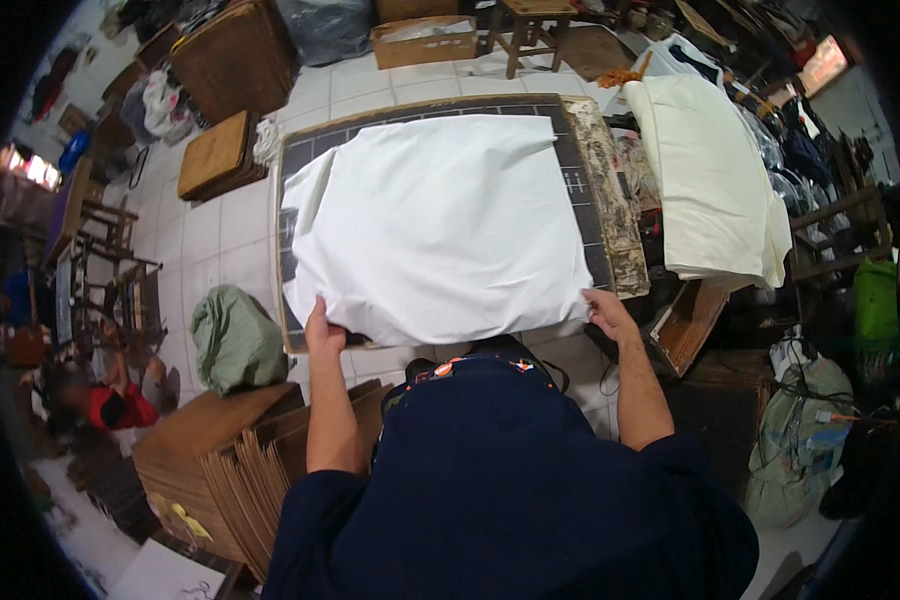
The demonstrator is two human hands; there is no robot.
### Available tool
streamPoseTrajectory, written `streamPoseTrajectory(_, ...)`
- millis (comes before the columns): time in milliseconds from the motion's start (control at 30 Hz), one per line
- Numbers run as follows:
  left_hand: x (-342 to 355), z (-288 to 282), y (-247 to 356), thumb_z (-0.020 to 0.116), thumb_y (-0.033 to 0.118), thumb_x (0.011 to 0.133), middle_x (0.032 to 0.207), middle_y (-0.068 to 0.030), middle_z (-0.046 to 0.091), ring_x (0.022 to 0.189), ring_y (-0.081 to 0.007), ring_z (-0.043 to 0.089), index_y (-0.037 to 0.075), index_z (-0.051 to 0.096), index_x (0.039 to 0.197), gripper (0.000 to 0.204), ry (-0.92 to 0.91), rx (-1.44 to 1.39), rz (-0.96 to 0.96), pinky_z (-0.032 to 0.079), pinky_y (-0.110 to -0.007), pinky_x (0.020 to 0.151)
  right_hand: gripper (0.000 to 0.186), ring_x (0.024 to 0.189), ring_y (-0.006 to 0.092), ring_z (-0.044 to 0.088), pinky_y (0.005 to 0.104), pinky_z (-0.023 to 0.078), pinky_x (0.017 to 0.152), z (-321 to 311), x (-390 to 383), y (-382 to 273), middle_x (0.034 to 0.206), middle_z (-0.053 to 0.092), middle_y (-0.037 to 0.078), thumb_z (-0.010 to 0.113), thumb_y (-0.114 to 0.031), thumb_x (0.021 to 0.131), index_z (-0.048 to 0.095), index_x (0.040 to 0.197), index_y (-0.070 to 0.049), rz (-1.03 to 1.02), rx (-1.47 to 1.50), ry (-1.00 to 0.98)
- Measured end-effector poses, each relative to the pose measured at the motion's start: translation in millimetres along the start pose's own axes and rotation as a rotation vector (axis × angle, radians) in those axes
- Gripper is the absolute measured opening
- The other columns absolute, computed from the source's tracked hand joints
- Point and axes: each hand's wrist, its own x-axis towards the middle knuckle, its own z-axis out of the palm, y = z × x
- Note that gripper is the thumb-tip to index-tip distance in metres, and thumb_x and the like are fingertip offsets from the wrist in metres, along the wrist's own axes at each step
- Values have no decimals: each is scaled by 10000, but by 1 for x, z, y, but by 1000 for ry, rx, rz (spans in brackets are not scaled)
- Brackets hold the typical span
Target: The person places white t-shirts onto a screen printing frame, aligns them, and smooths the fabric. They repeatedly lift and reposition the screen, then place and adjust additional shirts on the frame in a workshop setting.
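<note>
White cloth (440, 220) btwn & beyond the fingers, atop dark board (588, 215); L hand (327, 328) & R hand (610, 314) each pinch its near edge. Prob. light, soft, creases easily; best held nr corners, edge taut.

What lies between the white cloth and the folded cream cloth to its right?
The head view shows a dark board, then a worn, blotched plank, then small clutter too unclear to name.
</note>
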Motion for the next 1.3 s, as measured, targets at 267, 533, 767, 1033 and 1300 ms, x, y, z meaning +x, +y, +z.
streamPoseTrajectory(267, -60, 53, 73, 567, 239, 976, 1069, -98, 657, 958, -219, 652, -15, 584, 1132, 299, -119, 337, 231, 544, -378, 827, 209, 703, 98, 635, 247, 507, 613, -22, -9, -81, 852, 706, 47, 716, -177, 867, 705, 956, 12, -58, -272, -309)
streamPoseTrajectory(533, 24, 235, 219, 582, 256, 964, 951, -82, 646, 860, -213, 655, 40, 571, 1025, 224, -380, 473, 264, 558, -364, 758, 230, 1048, 178, 599, 306, 478, 934, 1, 84, -317, 1116, 649, 105, 541, -116, 956, 597, 1121, 34, -511, 190, -391)
streamPoseTrajectory(767, 53, 389, 297, 540, 199, 982, 1065, -126, 655, 1001, -260, 646, -2, 555, 1086, 227, -510, 91, 701, 525, -396, 900, 316, 1158, 226, 571, 377, 403, 1074, 64, 90, -465, 1236, 604, 143, 499, -134, 978, 540, 1243, 34, -873, 629, -201)
streamPoseTrajectory(1033, 71, 381, 304, 528, 163, 972, 1081, -138, 657, 1005, -241, 655, -44, 549, 1158, 279, -398, -12, 646, 559, -363, 868, 301, 1022, 200, 646, 336, 524, 898, 71, 97, -465, 1131, 660, 88, 536, -182, 965, 569, 1196, 7, -787, 528, -247)
streamPoseTrajectory(1300, 245, 315, 204, 579, 260, 969, 1113, -136, 642, 976, -273, 655, -76, 530, 1147, 383, 176, -1, 587, 583, -406, 794, 292, 762, 120, 608, 300, 478, 645, 113, 238, -366, 929, 664, 16, 598, -326, 955, 638, 1089, -70, -347, 334, 244)
